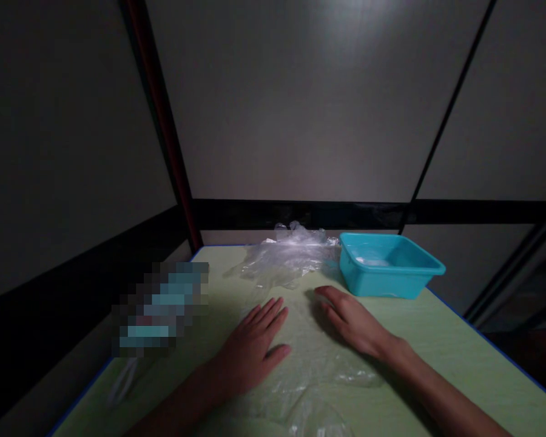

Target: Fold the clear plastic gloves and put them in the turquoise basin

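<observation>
Dim grey wall (282, 121) | blue-edged, pale-green tabletop (437, 340) | clear plastic bag (309, 364) atop

Dim; soft glare atop wall panel (295, 115); shadow under right hand (355, 320); pixelated patch (164, 309) at left.

A turquoise basin (386, 283) sits on the green table (455, 346).

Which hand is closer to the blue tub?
Right. The right hand is just in front of the blue tub; the left hand is farther off, to its left.
</observation>
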Demonstrator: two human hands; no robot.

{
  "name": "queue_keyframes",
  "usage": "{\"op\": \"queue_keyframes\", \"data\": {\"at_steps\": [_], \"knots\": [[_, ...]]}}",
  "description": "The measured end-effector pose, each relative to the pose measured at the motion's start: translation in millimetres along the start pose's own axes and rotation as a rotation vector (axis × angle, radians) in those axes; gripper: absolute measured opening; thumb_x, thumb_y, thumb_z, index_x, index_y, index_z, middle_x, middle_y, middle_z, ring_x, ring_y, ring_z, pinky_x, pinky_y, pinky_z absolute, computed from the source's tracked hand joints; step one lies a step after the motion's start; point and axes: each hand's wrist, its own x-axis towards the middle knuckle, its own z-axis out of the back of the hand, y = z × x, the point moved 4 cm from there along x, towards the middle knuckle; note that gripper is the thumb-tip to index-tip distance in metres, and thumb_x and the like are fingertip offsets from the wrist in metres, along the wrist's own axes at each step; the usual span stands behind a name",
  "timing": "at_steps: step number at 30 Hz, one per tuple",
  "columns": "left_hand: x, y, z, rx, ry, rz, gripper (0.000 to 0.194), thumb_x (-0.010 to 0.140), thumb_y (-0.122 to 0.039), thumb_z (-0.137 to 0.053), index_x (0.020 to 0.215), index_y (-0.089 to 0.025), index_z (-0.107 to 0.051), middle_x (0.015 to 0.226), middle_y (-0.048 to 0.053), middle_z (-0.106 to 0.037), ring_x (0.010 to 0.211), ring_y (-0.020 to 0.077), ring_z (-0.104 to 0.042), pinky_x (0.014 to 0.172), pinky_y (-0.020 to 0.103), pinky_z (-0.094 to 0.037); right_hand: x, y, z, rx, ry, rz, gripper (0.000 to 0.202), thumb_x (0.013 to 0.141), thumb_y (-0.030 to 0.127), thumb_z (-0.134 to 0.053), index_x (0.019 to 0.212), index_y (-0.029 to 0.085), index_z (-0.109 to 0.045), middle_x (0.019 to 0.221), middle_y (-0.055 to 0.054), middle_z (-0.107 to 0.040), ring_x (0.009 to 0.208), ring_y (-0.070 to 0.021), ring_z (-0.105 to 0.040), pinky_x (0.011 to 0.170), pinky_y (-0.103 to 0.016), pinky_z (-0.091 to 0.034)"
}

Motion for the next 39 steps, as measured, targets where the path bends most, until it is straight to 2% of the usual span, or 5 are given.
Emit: {"op": "queue_keyframes", "data": {"at_steps": [4,8,25,31,39], "knots": [[0.3,-0.9,0.3,-0.017,-0.007,-0.001,0.055,0.083,-0.041,-0.039,0.132,-0.019,-0.024,0.141,0.005,-0.017,0.129,0.0176,-0.014,0.104,0.037,-0.016,-6.9,7.6,-23.5,-0.243,0.179,0.103,0.063,0.085,0.049,-0.03,0.134,0.01,-0.02,0.14,-0.013,-0.017,0.128,-0.0231,-0.013,0.104,-0.04,-0.017],[0.9,-1.8,1.0,-0.026,-0.014,-0.002,0.056,0.083,-0.04,-0.04,0.132,-0.018,-0.025,0.14,0.005,-0.018,0.129,0.0184,-0.014,0.105,0.036,-0.016,-12.2,8.2,-28.8,-0.307,0.254,0.156,0.067,0.084,0.054,-0.028,0.136,0.014,-0.013,0.141,-0.01,-0.006,0.129,-0.0228,-0.003,0.104,-0.043,-0.011],[-1.8,0.2,2.4,0.0,0.057,-0.041,0.059,0.085,-0.042,-0.034,0.134,-0.014,-0.018,0.141,0.009,-0.012,0.129,0.0189,-0.009,0.105,0.038,-0.014,-25.0,2.9,-29.3,-0.295,0.244,0.21,0.07,0.083,0.054,-0.032,0.136,0.016,-0.008,0.141,-0.008,-0.007,0.128,-0.0227,-0.006,0.105,-0.041,-0.012],[0.8,-5.7,10.3,-0.015,-0.053,-0.026,0.057,0.086,-0.037,-0.033,0.134,-0.01,-0.017,0.141,0.011,-0.014,0.129,0.0188,-0.011,0.105,0.038,-0.016,-22.2,-1.8,-26.0,-0.335,0.193,0.201,0.071,0.083,0.055,-0.031,0.136,0.014,-0.007,0.141,-0.009,-0.004,0.129,-0.0218,-0.004,0.105,-0.041,-0.012],[1.8,-20.8,-6.4,-0.015,-0.016,-0.011,0.06,0.084,-0.04,-0.036,0.133,-0.008,-0.021,0.14,0.013,-0.015,0.128,0.0208,-0.013,0.105,0.036,-0.019,-23.4,-5.9,-32.4,-0.354,0.206,0.167,0.07,0.083,0.054,-0.031,0.135,0.012,-0.013,0.14,-0.012,-0.011,0.128,-0.0231,-0.009,0.104,-0.041,-0.015]]}}
